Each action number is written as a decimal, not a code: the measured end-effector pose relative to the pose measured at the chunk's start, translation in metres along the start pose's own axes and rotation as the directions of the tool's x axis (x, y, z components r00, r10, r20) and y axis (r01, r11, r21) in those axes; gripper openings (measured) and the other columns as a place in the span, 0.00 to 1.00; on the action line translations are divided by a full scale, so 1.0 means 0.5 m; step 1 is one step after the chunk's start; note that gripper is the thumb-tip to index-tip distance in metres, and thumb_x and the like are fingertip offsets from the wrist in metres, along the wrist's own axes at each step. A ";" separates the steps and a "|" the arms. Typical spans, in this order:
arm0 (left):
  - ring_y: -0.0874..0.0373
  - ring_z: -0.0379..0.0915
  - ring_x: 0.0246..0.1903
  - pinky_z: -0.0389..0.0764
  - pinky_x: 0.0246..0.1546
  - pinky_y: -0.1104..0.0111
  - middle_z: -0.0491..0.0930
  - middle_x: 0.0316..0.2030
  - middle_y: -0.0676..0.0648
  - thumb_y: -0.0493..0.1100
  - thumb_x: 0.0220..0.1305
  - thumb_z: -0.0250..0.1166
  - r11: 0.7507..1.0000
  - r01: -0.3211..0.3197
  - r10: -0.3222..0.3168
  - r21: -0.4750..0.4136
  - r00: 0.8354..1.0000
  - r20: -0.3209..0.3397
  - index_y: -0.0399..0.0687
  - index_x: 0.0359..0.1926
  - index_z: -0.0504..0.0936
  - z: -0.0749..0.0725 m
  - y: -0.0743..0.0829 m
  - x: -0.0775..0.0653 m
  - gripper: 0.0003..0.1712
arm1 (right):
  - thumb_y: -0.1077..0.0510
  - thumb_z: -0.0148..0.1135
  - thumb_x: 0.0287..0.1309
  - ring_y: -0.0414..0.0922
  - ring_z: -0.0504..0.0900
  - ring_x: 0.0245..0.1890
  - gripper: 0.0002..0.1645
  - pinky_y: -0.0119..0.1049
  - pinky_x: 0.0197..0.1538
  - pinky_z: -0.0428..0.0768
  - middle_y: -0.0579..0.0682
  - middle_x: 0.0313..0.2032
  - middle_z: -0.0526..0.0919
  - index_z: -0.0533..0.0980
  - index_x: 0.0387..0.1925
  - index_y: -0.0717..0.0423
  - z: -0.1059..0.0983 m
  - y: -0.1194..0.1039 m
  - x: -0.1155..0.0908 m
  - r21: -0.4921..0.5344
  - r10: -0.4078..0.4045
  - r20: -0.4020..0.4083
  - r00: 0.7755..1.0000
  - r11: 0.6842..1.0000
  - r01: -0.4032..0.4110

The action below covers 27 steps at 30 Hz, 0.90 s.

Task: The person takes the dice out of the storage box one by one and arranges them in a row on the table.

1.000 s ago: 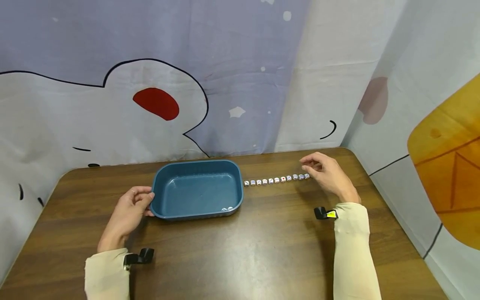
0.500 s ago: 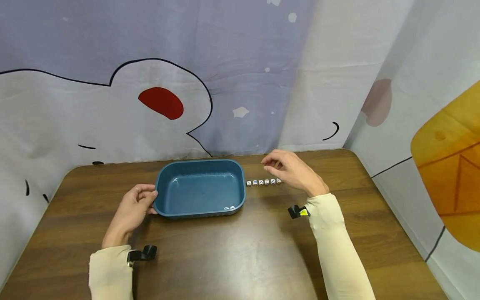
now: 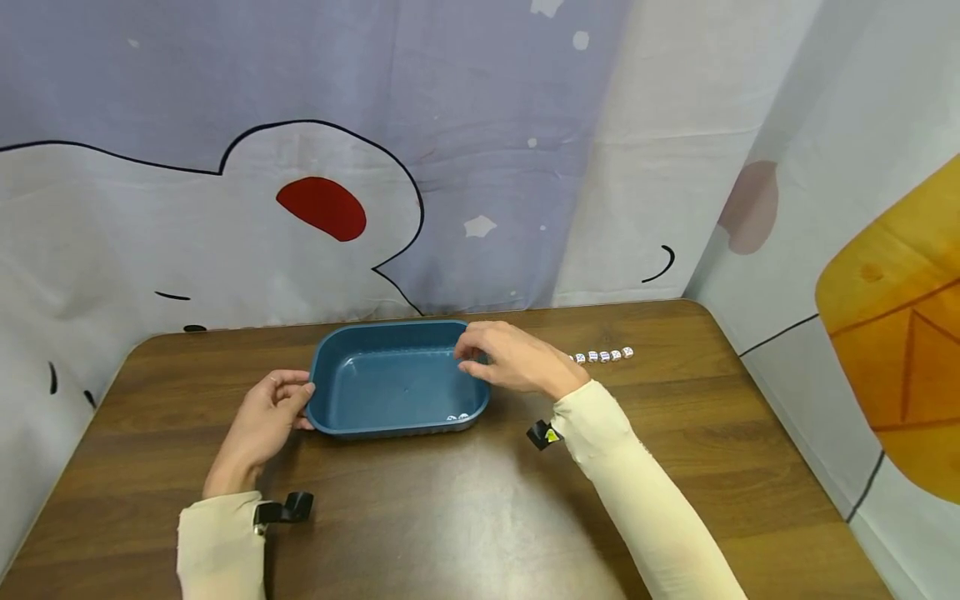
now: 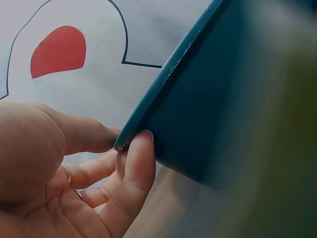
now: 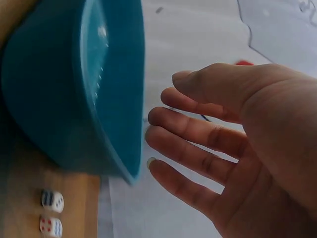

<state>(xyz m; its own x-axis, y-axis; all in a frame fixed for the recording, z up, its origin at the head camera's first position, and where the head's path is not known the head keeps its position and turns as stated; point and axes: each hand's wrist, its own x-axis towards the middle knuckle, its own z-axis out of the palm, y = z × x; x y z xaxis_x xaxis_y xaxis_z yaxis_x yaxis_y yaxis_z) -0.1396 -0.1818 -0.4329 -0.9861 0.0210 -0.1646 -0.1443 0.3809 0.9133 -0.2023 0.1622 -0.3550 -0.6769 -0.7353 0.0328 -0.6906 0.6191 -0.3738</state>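
A blue-green plastic tub stands near the back of the table. My left hand pinches its left rim; in the left wrist view the thumb and fingers lie on either side of that rim. Above the tub's right end hovers my right hand, its fingers loosely bent. Nothing shows between those fingers in the right wrist view. Two small white dice lie at the tub's front right. A row of dice runs along the table to the right; the hand hides its left part.
The brown wooden table ends at the back against a printed cloth. Another cloth side hangs along the right edge. Two dice lie close by the tub in the right wrist view.
My right hand has swept left, from the far end of the dice row to above the tub's right rim. The left hand keeps its grip on the tub.
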 end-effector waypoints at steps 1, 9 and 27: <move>0.64 0.75 0.29 0.85 0.32 0.67 0.74 0.47 0.35 0.46 0.75 0.49 1.000 0.000 0.000 0.000 1.000 0.000 0.32 0.64 0.62 0.000 0.000 0.000 0.26 | 0.54 0.59 0.64 0.39 0.79 0.43 0.08 0.30 0.48 0.78 0.42 0.43 0.80 0.80 0.43 0.47 0.004 -0.005 0.005 -0.009 -0.006 0.016 1.000 1.000 0.006; 0.64 0.76 0.29 0.85 0.33 0.67 0.74 0.46 0.35 0.46 0.75 0.49 1.000 0.001 -0.001 0.000 1.000 -0.004 0.32 0.64 0.62 -0.003 0.000 0.003 0.26 | 0.53 0.60 0.64 0.37 0.78 0.43 0.07 0.30 0.49 0.78 0.41 0.40 0.79 0.81 0.41 0.48 0.039 -0.041 0.048 -0.078 -0.055 0.125 0.991 0.995 0.065; 0.63 0.75 0.28 0.85 0.32 0.68 0.74 0.45 0.37 0.45 0.74 0.50 1.000 -0.004 0.004 -0.026 1.000 -0.002 0.33 0.64 0.62 0.000 -0.003 0.008 0.25 | 0.50 0.71 0.53 0.37 0.77 0.34 0.15 0.28 0.38 0.77 0.44 0.35 0.83 0.81 0.43 0.48 0.098 -0.046 0.096 -0.193 0.114 0.393 0.912 0.980 -0.040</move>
<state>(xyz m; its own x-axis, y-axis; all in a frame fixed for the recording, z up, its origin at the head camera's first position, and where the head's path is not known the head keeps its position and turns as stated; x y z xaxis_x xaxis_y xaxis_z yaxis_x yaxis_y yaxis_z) -0.1434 -0.1820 -0.4350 -0.9869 0.0210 -0.1602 -0.1423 0.3568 0.9233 -0.2064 0.0993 -0.3905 -0.5966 -0.7084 -0.3772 -0.6993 0.6895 -0.1887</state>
